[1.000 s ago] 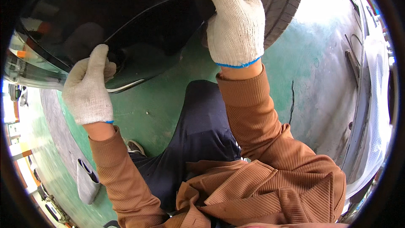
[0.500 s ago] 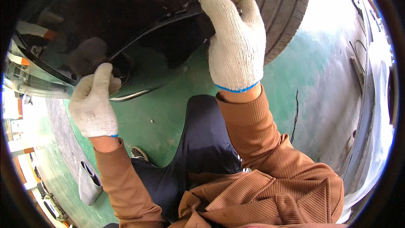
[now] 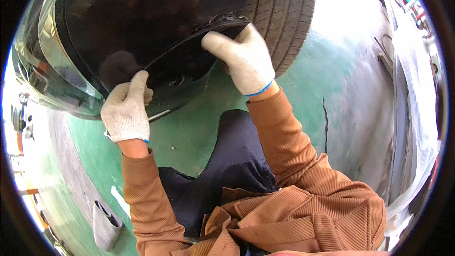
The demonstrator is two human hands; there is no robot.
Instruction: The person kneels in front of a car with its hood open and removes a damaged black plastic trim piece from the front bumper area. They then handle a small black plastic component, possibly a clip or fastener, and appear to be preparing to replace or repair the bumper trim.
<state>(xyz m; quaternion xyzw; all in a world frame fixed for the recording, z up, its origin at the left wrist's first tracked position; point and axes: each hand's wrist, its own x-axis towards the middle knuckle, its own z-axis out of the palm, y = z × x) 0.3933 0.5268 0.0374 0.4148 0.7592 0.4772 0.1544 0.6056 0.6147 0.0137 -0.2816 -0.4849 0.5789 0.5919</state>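
Observation:
A glossy black car bumper curves across the upper middle, with a thin seam running along its top edge up to the wheel arch. My left hand, in a white knit glove, is closed at the bumper's left part, thumb up at the lower end of the seam and fingers curled. My right hand, gloved alike, is at the wheel-arch end beside the tyre. Its thumb, smeared by motion, stands apart from the forefinger, which reaches toward the arch edge; the other fingers are mostly hidden.
Below is a green floor with a dark crack at the right. A grey mat strip lies at the left, its near end folded over. Long metal pieces and translucent plastic sheeting line the right side. My bent knee is under the bumper.
The view has shifted over the car, showing more of its front at left. My right hand has moved lower and its thumb has spread from the fingers. My left hand remains at the seam.

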